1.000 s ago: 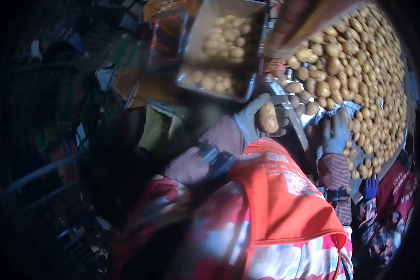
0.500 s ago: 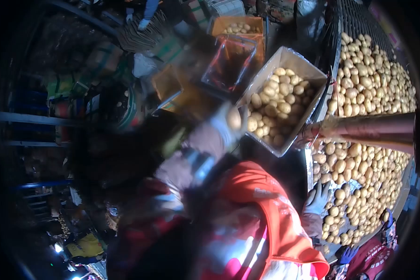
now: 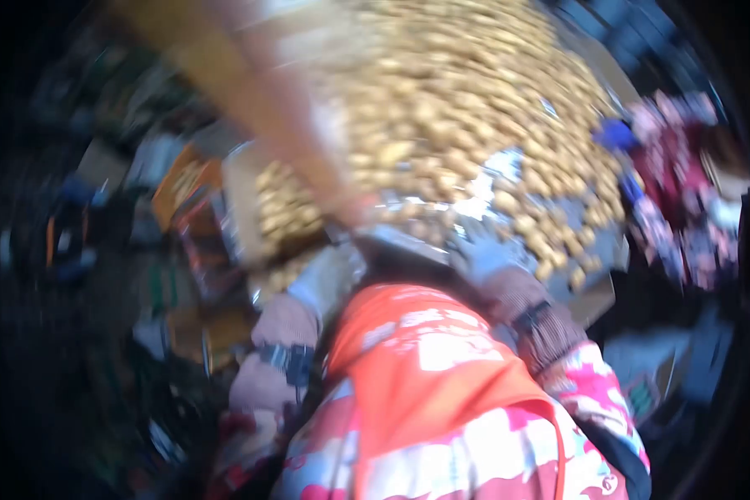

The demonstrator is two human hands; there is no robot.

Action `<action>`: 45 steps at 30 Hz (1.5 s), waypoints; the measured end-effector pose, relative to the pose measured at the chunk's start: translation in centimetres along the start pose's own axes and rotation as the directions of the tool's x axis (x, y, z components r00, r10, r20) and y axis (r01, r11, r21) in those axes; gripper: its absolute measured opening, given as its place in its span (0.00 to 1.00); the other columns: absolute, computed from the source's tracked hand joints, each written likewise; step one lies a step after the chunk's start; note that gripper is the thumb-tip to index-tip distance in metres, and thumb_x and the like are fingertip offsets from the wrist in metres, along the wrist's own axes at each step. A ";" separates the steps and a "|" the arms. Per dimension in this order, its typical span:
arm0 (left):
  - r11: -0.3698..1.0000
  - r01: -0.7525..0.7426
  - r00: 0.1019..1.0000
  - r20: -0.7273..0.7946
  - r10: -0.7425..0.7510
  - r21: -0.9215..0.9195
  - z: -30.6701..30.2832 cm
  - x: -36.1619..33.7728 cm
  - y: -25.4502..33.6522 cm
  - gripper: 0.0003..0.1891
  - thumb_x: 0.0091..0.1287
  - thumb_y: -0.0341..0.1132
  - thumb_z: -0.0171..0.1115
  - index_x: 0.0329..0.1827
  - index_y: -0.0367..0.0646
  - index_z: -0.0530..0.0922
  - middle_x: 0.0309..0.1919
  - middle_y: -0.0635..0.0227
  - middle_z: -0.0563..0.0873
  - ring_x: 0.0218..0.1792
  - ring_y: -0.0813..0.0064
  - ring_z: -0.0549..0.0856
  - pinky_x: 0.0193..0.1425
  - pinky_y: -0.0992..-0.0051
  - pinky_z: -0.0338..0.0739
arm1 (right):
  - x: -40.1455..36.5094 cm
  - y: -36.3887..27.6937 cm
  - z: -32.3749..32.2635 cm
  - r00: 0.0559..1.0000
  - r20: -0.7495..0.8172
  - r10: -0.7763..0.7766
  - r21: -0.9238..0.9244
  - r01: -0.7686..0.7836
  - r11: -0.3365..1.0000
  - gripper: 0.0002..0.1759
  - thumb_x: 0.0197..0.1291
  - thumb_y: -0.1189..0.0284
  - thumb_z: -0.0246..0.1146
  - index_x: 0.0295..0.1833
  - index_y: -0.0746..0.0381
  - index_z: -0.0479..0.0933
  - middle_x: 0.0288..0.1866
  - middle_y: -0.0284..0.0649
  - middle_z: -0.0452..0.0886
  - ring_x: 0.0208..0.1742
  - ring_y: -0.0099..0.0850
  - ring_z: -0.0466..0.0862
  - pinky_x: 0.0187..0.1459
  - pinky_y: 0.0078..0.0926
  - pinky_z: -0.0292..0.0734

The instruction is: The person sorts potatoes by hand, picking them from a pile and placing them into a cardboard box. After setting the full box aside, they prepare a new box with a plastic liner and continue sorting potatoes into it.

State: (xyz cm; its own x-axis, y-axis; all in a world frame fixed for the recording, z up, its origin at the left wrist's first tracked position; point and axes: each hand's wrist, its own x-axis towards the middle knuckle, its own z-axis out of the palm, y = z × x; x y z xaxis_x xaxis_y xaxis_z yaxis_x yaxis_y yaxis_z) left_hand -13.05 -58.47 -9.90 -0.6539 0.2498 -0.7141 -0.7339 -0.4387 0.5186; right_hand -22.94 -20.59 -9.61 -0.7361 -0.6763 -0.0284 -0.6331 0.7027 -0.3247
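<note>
Many potatoes [image 3: 450, 100] lie spread over a large sorting table, blurred by motion. My left hand [image 3: 329, 275], in a light blue-grey glove, is beside the potato-filled box [image 3: 243, 196] and the table's near edge; its fingers are smeared. My right hand [image 3: 487, 252], gloved alike, rests at the near edge of the potatoes with its fingers spread and nothing visibly in it. The box holds a heap of potatoes [image 3: 285, 204] and stands left of the brown post [image 3: 283, 117].
An orange crate [image 3: 183, 185] with potatoes stands at the left, beside a clear-wrapped crate [image 3: 207, 242]. Another person [image 3: 675, 183] in a dark red top is at the right of the table. The thick post slants across the upper left.
The view has swung right, towards the potato table. My left hand, earlier by the box with a potato, is now at the table's edge. My right hand stays at the potatoes' near edge.
</note>
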 end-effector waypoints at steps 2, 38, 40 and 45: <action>0.984 0.168 0.981 0.111 -0.161 -0.059 7.6 1.7 -0.2 0.21 0.80 0.45 0.50 0.70 0.46 0.75 0.60 0.57 0.83 0.46 0.69 0.85 0.49 0.71 0.80 | -0.4 1.7 0.8 0.989 -0.150 0.002 0.014 0.000 1.000 0.23 0.60 0.59 0.65 0.60 0.54 0.80 0.70 0.49 0.73 0.73 0.54 0.69 0.71 0.63 0.60; 0.971 0.194 0.946 -0.287 -0.147 0.140 23.5 14.1 -1.3 0.32 0.77 0.55 0.49 0.70 0.36 0.73 0.55 0.48 0.88 0.43 0.55 0.89 0.42 0.63 0.83 | -2.6 21.8 -9.5 0.656 -0.237 0.716 0.453 -0.578 0.679 0.28 0.63 0.61 0.67 0.69 0.54 0.76 0.61 0.48 0.81 0.56 0.48 0.84 0.62 0.44 0.76; 0.968 0.222 0.928 -0.331 -0.173 0.115 23.7 14.2 -1.1 0.33 0.77 0.57 0.48 0.70 0.35 0.73 0.54 0.48 0.88 0.43 0.56 0.89 0.42 0.63 0.83 | 0.4 26.5 -9.4 0.638 -0.155 0.754 0.205 -0.726 0.657 0.32 0.62 0.59 0.69 0.72 0.54 0.73 0.60 0.49 0.81 0.57 0.48 0.84 0.59 0.45 0.77; 0.968 0.221 0.915 -0.368 -0.164 0.119 23.2 14.8 -1.9 0.33 0.79 0.60 0.44 0.66 0.40 0.78 0.50 0.54 0.90 0.40 0.59 0.91 0.38 0.64 0.82 | 2.5 31.6 -5.7 0.658 -0.347 0.669 -0.111 -0.737 0.667 0.36 0.60 0.58 0.72 0.74 0.53 0.72 0.59 0.49 0.82 0.55 0.45 0.85 0.57 0.45 0.81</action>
State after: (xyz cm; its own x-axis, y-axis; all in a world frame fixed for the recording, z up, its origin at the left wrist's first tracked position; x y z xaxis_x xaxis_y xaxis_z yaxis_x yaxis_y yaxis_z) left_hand -25.62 -33.97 -10.52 -0.4107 -0.0175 -0.9116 -0.8768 -0.2664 0.4002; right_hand -46.13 1.20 -14.54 -0.9905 0.1017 0.0923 0.0933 0.9915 -0.0910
